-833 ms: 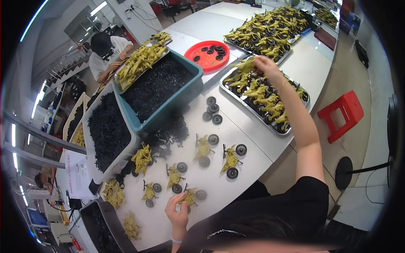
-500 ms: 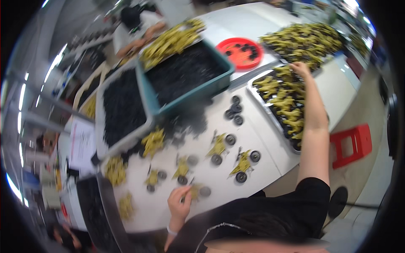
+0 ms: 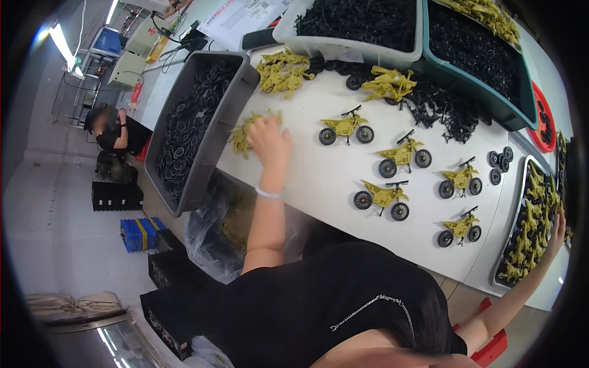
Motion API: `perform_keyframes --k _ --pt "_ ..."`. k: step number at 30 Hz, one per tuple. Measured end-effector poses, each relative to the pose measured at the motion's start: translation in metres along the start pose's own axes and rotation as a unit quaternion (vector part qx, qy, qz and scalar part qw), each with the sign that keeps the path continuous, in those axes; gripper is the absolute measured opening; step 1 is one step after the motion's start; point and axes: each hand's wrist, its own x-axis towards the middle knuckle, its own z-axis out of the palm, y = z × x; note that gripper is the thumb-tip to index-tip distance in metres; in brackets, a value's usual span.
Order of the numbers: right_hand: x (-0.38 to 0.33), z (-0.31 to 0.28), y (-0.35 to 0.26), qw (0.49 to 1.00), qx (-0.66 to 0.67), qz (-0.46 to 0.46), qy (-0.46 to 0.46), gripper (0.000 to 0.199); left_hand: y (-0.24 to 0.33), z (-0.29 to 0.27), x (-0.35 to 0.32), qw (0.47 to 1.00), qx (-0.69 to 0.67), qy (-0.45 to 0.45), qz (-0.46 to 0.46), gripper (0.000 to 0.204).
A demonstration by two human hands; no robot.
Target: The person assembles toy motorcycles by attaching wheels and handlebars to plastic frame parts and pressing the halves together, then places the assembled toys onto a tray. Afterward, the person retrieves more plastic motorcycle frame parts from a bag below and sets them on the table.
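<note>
Since approx half a sec ago, left hand [image 3: 268, 142] had moved up the white tabletop [image 3: 319, 184] to a small heap of olive-yellow plastic toy-bike frames [image 3: 242, 132], just beside the grey plastic bin of black rubber tyres [image 3: 196, 122]. Fingers curled down over the heap, touching it; can't tell if anything was gripped. Right hand [image 3: 557, 224] stayed far off at the metal tray of olive-yellow frame parts [image 3: 527, 236], resting on its outer edge w/ fingers spread flat, holding nothing visible. Btw the hands stood five assembled olive-yellow toy motorbikes w/ black wheels [image 3: 392, 156], upright, spaced apart.
</note>
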Motion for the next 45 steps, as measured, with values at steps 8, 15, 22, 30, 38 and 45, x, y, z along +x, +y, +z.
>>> perform_keyframes --k 8,15,22,30,38,45 --pt "-0.161 0.103 -0.153 0.986 0.116 0.049 -0.112 0.031 -0.059 0.044 0.018 0.988 -0.132 0.041 0.067 0.015" --pt "-0.254 0.226 -0.294 0.937 0.052 -0.067 -0.338 0.018 -0.006 -0.016 -0.065 0.820 -0.484 -0.303 -0.049 0.034" --pt "-0.299 0.300 -0.312 0.945 -0.078 -0.259 -0.182 0.029 0.010 -0.032 -0.082 0.916 -0.296 -0.234 0.134 0.037" --pt "-0.306 0.315 -0.305 0.950 -0.061 -0.271 -0.145 0.026 0.030 -0.048 -0.068 0.841 -0.418 -0.308 0.152 0.039" --pt "-0.304 0.315 -0.304 0.954 -0.051 -0.258 -0.146 0.023 0.037 -0.028 -0.067 0.958 -0.180 -0.204 0.088 0.055" --pt "-0.304 0.317 -0.303 0.952 -0.064 -0.266 -0.138 0.021 -0.007 -0.016 -0.080 0.917 -0.288 -0.245 0.123 0.049"
